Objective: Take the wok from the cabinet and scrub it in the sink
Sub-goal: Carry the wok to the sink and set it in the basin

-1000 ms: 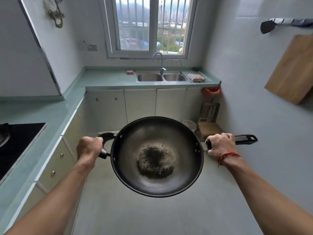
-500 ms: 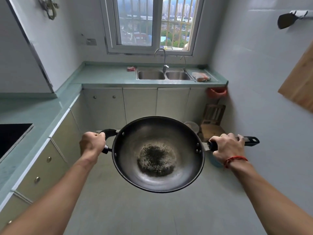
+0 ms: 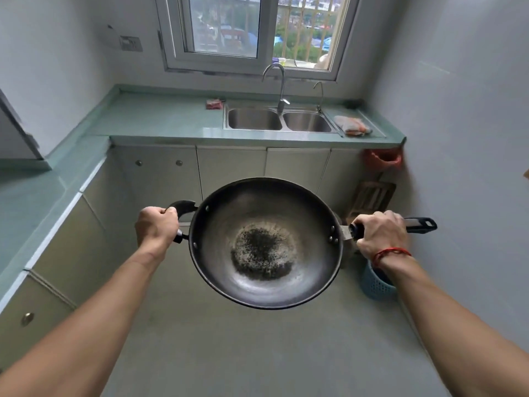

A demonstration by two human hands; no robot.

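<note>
I carry a dark round wok (image 3: 266,213) level in front of me above the floor, with a black burnt patch in its bottom. My left hand (image 3: 157,226) grips the short loop handle on its left side. My right hand (image 3: 379,234), a red string on its wrist, is closed around the long black handle on the right. Ahead, a steel double sink (image 3: 279,120) with a tall curved tap (image 3: 279,84) is set in the green counter under the window.
A reddish cloth (image 3: 214,104) lies left of the sink and an orange-white rag (image 3: 352,126) on its right drainboard. Cabinets (image 3: 232,167) run below the counter and along the left. A wooden stool (image 3: 372,196), red bag (image 3: 382,159) and blue basket (image 3: 376,285) stand at the right wall.
I have walked toward the sink with the wok; sink and counter appear nearer and larger. The stove top has left the view at the left. Both grips are unchanged.
</note>
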